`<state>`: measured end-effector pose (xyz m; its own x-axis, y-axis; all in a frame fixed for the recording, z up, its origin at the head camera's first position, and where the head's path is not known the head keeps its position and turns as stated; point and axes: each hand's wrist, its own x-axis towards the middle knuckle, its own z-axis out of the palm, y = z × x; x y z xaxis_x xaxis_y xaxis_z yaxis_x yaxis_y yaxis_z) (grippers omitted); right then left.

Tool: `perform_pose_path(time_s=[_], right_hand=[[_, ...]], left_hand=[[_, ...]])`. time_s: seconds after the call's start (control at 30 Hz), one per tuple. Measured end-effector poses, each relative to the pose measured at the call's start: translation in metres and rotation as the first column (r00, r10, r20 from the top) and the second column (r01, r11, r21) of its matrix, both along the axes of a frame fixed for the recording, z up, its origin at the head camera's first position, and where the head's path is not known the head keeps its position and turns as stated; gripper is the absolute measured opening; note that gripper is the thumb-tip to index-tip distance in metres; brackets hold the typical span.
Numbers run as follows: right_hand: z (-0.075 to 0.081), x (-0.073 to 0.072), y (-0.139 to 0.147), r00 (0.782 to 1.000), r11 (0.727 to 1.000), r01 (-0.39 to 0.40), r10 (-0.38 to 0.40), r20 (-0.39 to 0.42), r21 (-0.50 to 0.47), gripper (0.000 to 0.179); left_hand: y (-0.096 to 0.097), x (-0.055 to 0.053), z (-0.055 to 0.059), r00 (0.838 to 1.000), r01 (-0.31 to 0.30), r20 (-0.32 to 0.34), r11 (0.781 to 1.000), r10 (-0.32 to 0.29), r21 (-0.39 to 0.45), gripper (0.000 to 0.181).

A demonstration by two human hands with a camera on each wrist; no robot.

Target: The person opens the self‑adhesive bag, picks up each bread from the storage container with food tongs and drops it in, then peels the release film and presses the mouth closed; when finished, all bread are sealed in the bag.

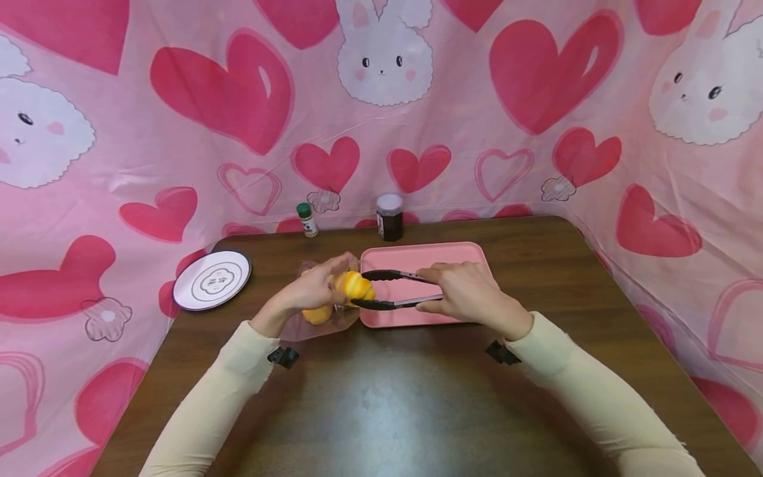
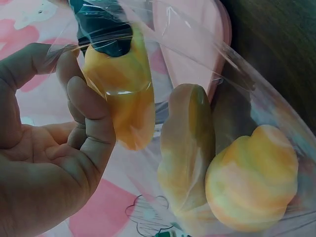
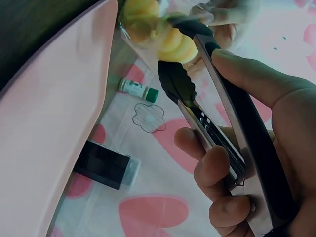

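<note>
My left hand (image 1: 310, 289) pinches the edge of a clear plastic bag (image 1: 336, 326) left of the pink tray. Inside the bag lie a yellow bread roll (image 2: 252, 182) and a longer, browner one (image 2: 185, 143). Another yellow roll (image 1: 357, 286) is at the bag's mouth, next to my left fingers. My right hand (image 1: 467, 293) grips metal tongs (image 3: 237, 113) with black tips, thumb on one arm and fingers curled round the other. The tips stand apart on either side of that roll, above the tray's left edge; whether they squeeze it I cannot tell.
The pink tray (image 1: 477, 265) lies on the brown wooden table (image 1: 369, 397). Behind stand a dark jar with a pale lid (image 1: 390, 225) and a small green-capped bottle (image 1: 308, 222). A white plate (image 1: 193, 288) with a dark rim is at the far left. Patterned cloth hangs around the table.
</note>
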<state>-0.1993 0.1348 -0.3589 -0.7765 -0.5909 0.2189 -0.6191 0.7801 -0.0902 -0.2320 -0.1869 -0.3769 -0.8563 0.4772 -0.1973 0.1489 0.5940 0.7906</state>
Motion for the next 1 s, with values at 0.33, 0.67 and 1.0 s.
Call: perform_pose_path(time_s=[0.33,0.67,1.0], right_hand=[[-0.008,-0.003,-0.008,0.996,0.998,-0.059,0.061,-0.058,0.026,0.058],[-0.016,-0.005,-0.015,0.998,0.999,-0.049,0.049,-0.038,0.002,0.06],[-0.016,-0.006,-0.015,1.0,0.999,-0.014,0.015,0.023,-0.04,0.059]], left_hand=[[0.004,0.003,0.001,1.0,-0.012,0.008,1.0,0.012,-0.004,0.094],[0.005,0.004,0.002,1.0,0.005,0.013,1.0,-0.005,0.022,0.094],[0.003,0.003,0.004,1.0,0.018,-0.023,0.999,-0.019,-0.038,0.094]])
